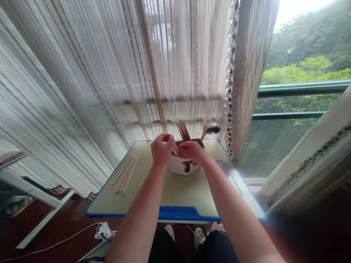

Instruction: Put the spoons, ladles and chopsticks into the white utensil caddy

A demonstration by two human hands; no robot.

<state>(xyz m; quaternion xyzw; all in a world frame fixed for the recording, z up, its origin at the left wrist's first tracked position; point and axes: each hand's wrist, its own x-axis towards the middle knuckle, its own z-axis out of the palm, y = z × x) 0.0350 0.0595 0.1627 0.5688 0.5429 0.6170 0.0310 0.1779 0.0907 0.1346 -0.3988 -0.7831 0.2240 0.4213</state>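
Note:
A white utensil holder [179, 169] with a brown patch on its front stands near the far side of the small table. My left hand [162, 149] is closed on light wooden chopsticks [174, 149] that lean into the holder's left compartment. Over the holder's opening, my right hand [194, 150] has its fingers pinched at the lower part of the same chopsticks; its fingertips are partly hidden. Brown chopsticks [184, 131] stand upright at the back of the holder. A slotted metal spoon [212, 128] leans out to the right. More pale chopsticks [126, 174] lie loose on the table's left.
The cream table [153, 197] has a blue edge and a blue front tray. A flat grey object [229, 175] lies at its right, partly behind my forearm. Striped curtains [153, 73] hang close behind. A power strip [104, 232] with cables is at the lower left.

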